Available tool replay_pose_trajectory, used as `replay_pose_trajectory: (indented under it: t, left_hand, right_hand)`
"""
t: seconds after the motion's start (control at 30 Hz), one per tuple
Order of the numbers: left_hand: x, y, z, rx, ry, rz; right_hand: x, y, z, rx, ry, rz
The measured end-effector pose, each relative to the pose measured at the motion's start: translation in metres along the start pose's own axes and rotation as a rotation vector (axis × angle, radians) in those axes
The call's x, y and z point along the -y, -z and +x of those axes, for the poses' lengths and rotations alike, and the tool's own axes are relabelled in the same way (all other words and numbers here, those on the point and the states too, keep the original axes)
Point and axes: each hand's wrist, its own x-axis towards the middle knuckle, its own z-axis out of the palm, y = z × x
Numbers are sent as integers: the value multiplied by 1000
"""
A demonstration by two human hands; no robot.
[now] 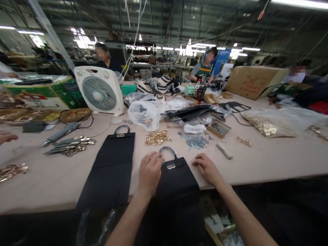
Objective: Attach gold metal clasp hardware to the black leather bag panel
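A black bag panel [176, 177] with a curved, plastic-wrapped handle and a silver clasp lies before me, its lower part hanging over the table edge. My left hand [150, 167] is closed at its upper left edge, by the handle's base, the fingertips partly hidden. To the panel's right, my right hand [205, 166] rests low over the table with fingers curled together; whatever they pinch, if anything, is too small to make out. A second black bag panel [112, 160] with a handle lies to the left. Gold metal fittings [157, 137] and small grey metal pieces [196, 140] are piled beyond my hands.
A white box fan [98, 90] stands at the back left. Nearer are an electric screwdriver [60, 134] and grey straps [70, 146]. Plastic bags, a small box [218, 129], a grey roll [224, 150] and a bag of fittings [271, 124] lie rightward. Another person's hand [7, 136] shows left.
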Motion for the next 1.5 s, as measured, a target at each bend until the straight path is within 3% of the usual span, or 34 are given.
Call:
replay_pose_trajectory:
  t: [0.13, 0.27, 0.37, 0.43, 0.53, 0.7, 0.8, 0.9, 1.0, 1.1, 1.2, 1.37, 1.5]
  left_hand:
    - [-27, -4, 32, 355, -142, 53]
    - [-44, -16, 50, 595, -76, 91]
    - [-47, -28, 52, 685, -15, 91]
    - [-46, -36, 52, 700, -4, 61]
    - [-40, -44, 55, 714, 34, -19]
    - [-29, -53, 65, 683, 164, -278]
    - [-28, -64, 67, 675, 197, -498]
    - [-31, -76, 64, 672, 208, -692]
    - [-32, -83, 57, 595, 237, -778]
    - [-30, -80, 47, 450, 319, -737]
    - [-31, -68, 39, 358, 364, -632]
    - [-39, -51, 39, 548, 255, -152]
    - [-42, -55, 48, 620, 265, -27]
  right_hand:
    - [1, -17, -3, -100, -84, -16]
    - [6, -31, -3, -254, -273, 105]
    - [10, -34, -4, -293, -388, 272]
    - [15, -33, -6, -299, -384, 344]
    - [28, -30, -11, -304, -265, 390]
    - [53, -36, -20, -162, -142, 452]
    - [64, -48, -21, -101, -157, 439]
    - [70, -59, -15, -131, -215, 375]
    - [67, -63, -6, -185, -195, 306]
    - [56, -59, 1, -192, -221, 306]
    - [45, -52, 5, -161, -340, 369]
    - [38, -44, 8, -134, -478, 475]
    - [37, -42, 11, -90, -469, 483]
